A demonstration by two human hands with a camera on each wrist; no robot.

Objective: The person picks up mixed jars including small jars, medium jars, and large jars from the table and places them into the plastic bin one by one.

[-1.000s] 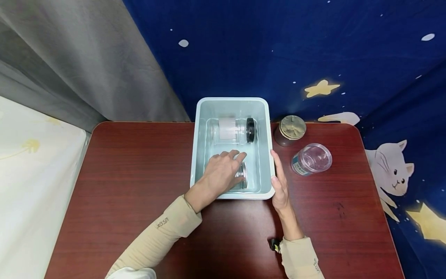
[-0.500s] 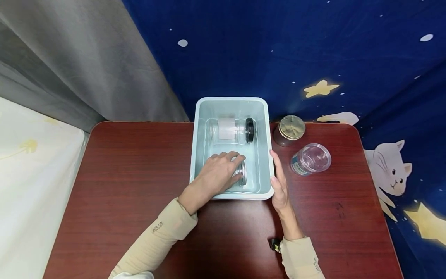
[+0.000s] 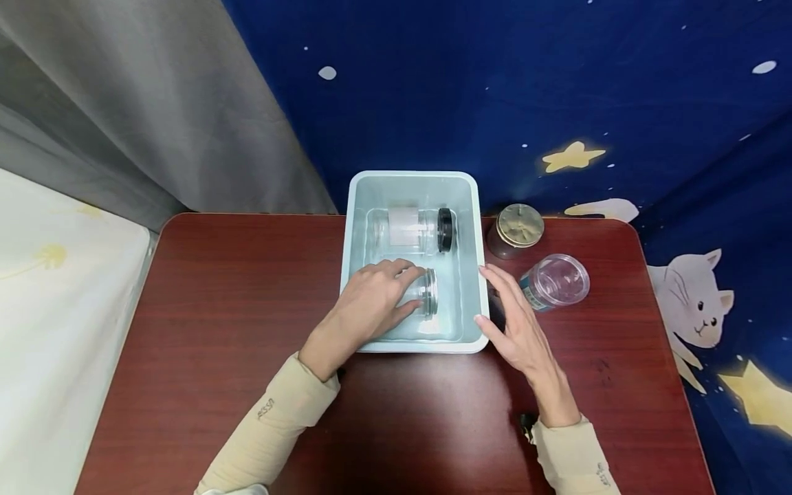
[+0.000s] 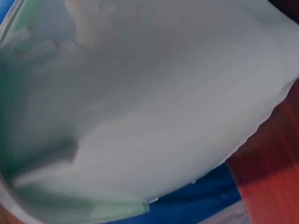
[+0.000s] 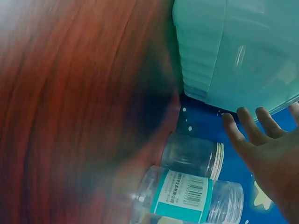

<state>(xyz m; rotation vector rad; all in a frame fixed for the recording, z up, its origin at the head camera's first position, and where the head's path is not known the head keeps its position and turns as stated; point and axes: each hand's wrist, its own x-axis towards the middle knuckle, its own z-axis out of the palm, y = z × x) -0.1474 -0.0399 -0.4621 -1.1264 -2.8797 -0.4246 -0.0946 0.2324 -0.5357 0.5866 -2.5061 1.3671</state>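
A pale blue plastic bin [image 3: 467, 275] stands on the table, and my left hand [image 3: 368, 299] reaches into its near half. That hand holds a clear jar [image 3: 430, 294] lying on its side, with thumb and fingers on either side near its mouth end. Farther back in the bin lies another clear jar [image 3: 402, 230] with a black lid [image 3: 444, 230] and a pale label. My right hand [image 3: 522, 330] is at the bin's right side, fingers spread, fingertips at the rim. In the right wrist view its fingers [image 5: 257, 135] are extended by the bin wall. The left wrist view is mostly a blurred pale surface.
Right of the bin stand a jar with a gold-coloured lid [image 3: 520, 225] and a clear jar with a teal-and-white label [image 5: 182, 195]. The reddish-brown table [image 3: 235, 289] stretches left and forward. A blue curtain [image 3: 421, 89] hangs behind its back edge.
My left hand has shifted left inside the bin, and the jar it holds has moved slightly farther back. My right hand has swung right, its palm coming away from the rim and its fingers spreading.
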